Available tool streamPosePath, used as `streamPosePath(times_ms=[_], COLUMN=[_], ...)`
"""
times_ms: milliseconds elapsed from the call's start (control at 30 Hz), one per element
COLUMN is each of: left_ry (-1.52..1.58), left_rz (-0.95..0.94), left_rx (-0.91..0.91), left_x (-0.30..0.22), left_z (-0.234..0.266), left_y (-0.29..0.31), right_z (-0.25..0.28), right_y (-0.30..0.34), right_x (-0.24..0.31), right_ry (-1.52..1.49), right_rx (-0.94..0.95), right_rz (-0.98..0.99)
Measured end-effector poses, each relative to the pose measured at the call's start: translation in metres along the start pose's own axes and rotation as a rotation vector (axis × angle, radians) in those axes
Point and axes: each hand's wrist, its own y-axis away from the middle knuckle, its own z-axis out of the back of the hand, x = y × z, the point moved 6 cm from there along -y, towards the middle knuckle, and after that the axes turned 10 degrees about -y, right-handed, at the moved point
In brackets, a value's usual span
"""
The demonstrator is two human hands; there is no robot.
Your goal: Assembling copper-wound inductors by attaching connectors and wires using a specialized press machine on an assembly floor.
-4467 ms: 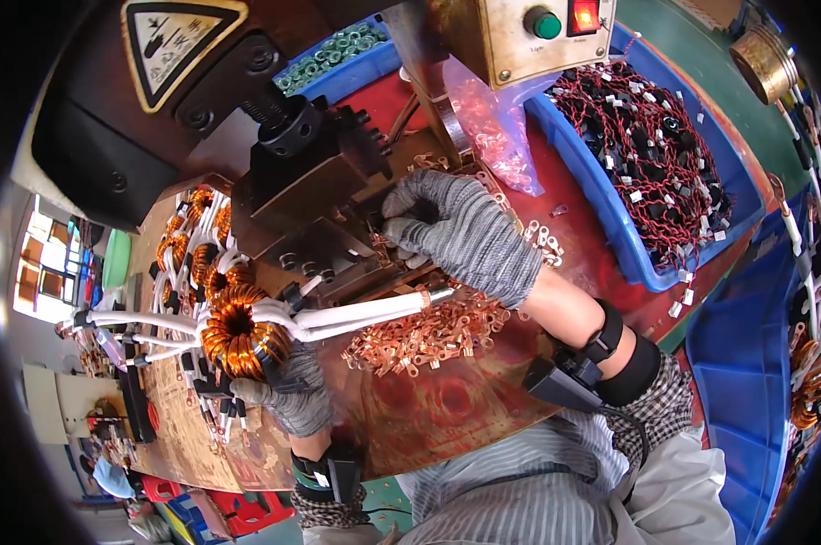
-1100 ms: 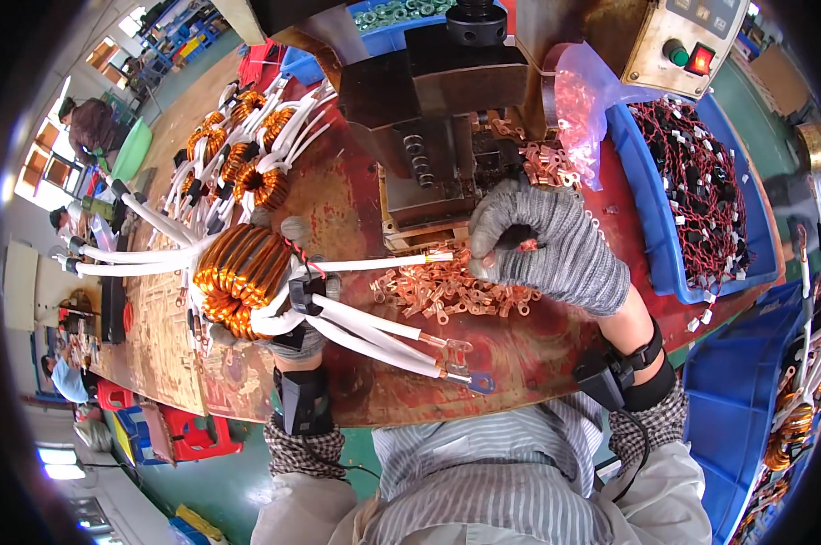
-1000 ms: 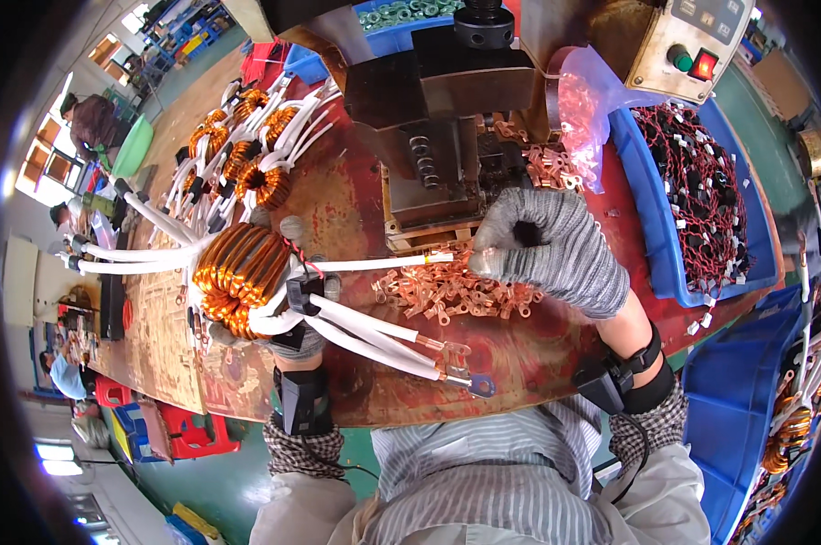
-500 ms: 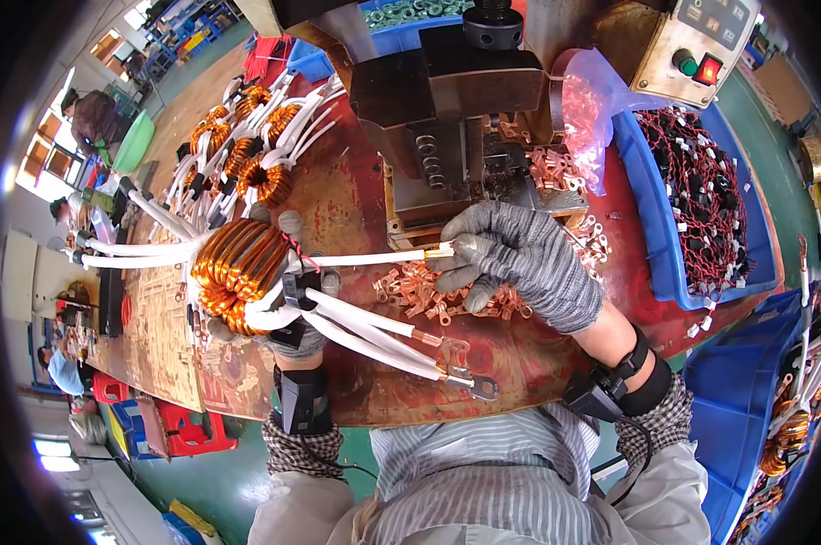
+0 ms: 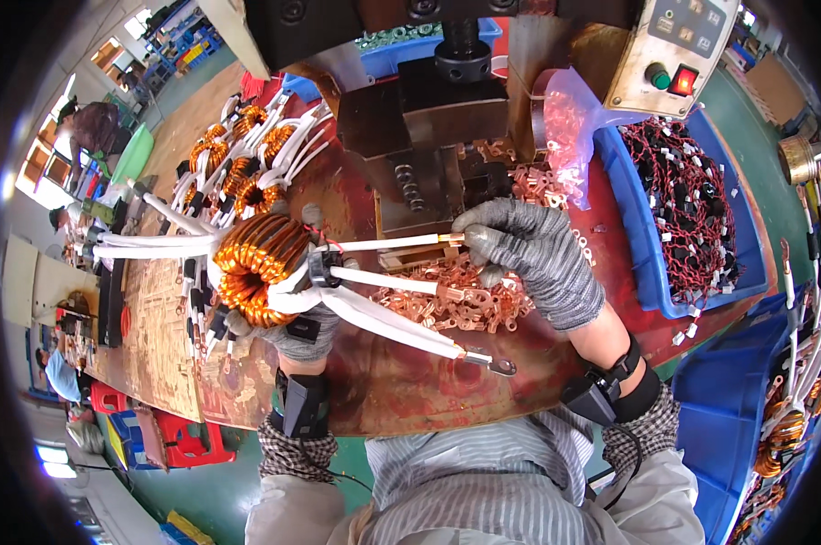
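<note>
A large toroidal coil wound with copper-coloured wire is held above the bench by my gloved left hand, whose fingers wrap round it from below and behind. White-sleeved leads run out of the coil to both sides, with a black tie round the right-hand bunch. My gloved right hand pinches the copper-coloured end of the uppermost white lead; whether a lug sits between the fingers is hidden. A lower lead ends in a metal lug. Under the leads lies a pile of copper lugs.
A press stands just beyond the lugs, with a control box at its right. Several finished-looking coils lie at the back left. Right of the press is a blue bin of red-and-black wired parts; another blue bin stands below.
The coil has turned and shifted slightly right in my left hand, and its right-hand leads have spread apart. My right hand keeps its pinch on the upper lead. The whole view has shifted a little.
</note>
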Motion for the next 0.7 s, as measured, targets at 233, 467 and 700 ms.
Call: streamPosePath(times_ms=[233, 467, 700], left_ry=[-0.139, -0.255, -0.150], left_rz=[0.012, -0.050, -0.042], left_rx=[-0.030, -0.120, 0.006], left_x=[0.008, 0.001, 0.008], left_z=[0.008, 0.018, -0.006], left_y=[-0.015, -0.014, -0.023], right_z=[0.016, 0.020, 0.021], right_y=[-0.013, -0.028, -0.031], right_x=[0.004, 0.006, 0.005], right_ry=[-0.140, -0.134, -0.105], right_rx=[-0.124, -0.104, -0.122], right_rz=[0.063, 0.037, 0.056])
